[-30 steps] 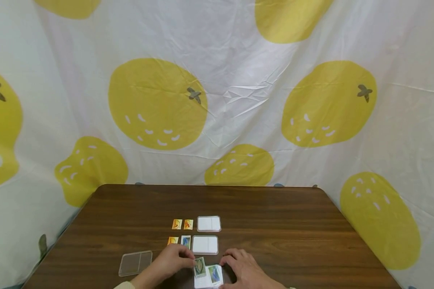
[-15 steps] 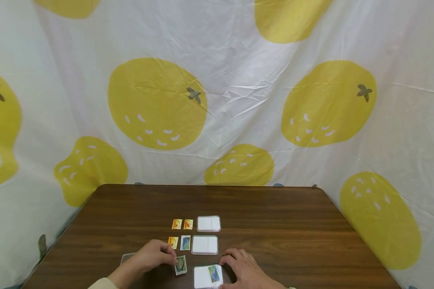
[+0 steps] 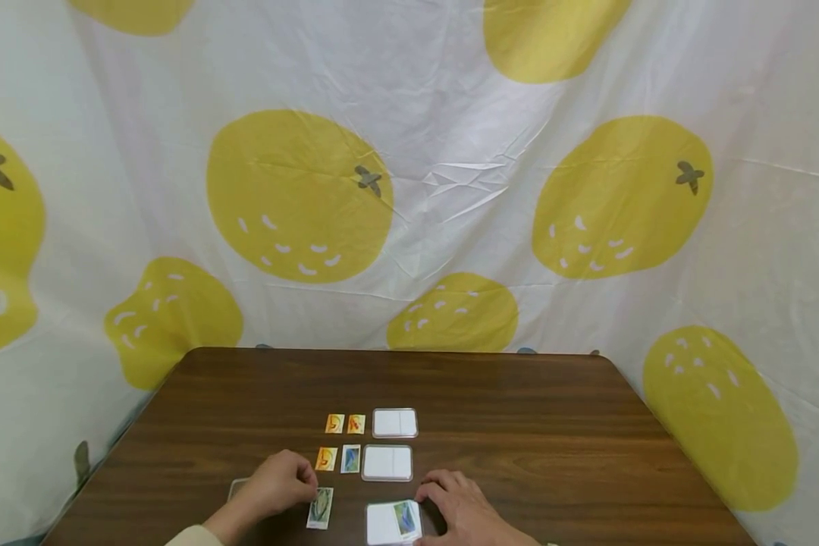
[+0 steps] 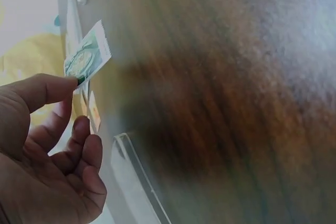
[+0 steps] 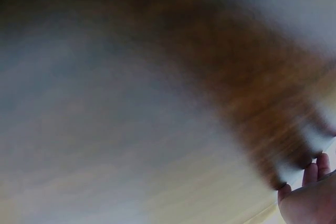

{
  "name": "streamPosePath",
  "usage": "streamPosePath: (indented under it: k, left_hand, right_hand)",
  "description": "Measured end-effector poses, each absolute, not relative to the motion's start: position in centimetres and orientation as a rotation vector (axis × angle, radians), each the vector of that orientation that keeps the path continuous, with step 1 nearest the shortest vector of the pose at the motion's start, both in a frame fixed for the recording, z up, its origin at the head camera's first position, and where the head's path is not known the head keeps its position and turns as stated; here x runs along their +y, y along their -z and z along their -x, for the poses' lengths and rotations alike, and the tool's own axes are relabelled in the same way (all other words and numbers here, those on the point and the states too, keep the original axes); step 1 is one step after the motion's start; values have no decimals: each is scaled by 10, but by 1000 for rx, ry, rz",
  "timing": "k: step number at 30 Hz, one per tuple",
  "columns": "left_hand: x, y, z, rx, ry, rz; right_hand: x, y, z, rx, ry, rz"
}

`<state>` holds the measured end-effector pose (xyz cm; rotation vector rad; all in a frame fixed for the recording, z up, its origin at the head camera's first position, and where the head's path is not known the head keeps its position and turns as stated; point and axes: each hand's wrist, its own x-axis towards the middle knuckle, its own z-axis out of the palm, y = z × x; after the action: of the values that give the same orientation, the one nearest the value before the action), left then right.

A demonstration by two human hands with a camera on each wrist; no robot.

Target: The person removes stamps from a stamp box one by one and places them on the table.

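Thumb and fingertip of my left hand point(image 3: 280, 481) pinch a green postage stamp point(image 3: 320, 508). In the left wrist view the stamp point(image 4: 88, 53) shows a perforated edge and tilts above the table, while the other fingers curl loosely. A flat clear case with a white insert point(image 3: 381, 523) lies at the table's near side, and a blue-green stamp point(image 3: 406, 517) sits on its right half. My right hand point(image 3: 460, 508) rests at that case's right edge, fingers slightly bent, thumb near the lower corner. Only fingertips of the right hand point(image 5: 310, 200) show in the blurred right wrist view.
Two more white-insert cases lie farther back, one nearer point(image 3: 387, 462) and one farther point(image 3: 394, 423). Left of them are orange stamps point(image 3: 334, 423) and a blue stamp point(image 3: 351, 459). A clear plastic lid point(image 4: 134, 187) lies partly hidden by my left hand.
My left hand has carried the green stamp leftward, off the near case to a spot over the bare wood. The left hand now covers most of the clear lid. My right hand stays put.
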<state>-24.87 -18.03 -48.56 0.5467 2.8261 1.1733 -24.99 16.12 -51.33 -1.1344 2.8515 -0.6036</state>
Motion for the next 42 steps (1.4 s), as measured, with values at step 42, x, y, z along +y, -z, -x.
streamPosePath:
  k: [42]
  left_hand:
    - [-119, 485, 243, 2794, -1443, -569]
  right_hand:
    - [160, 515, 249, 2878, 597, 1119]
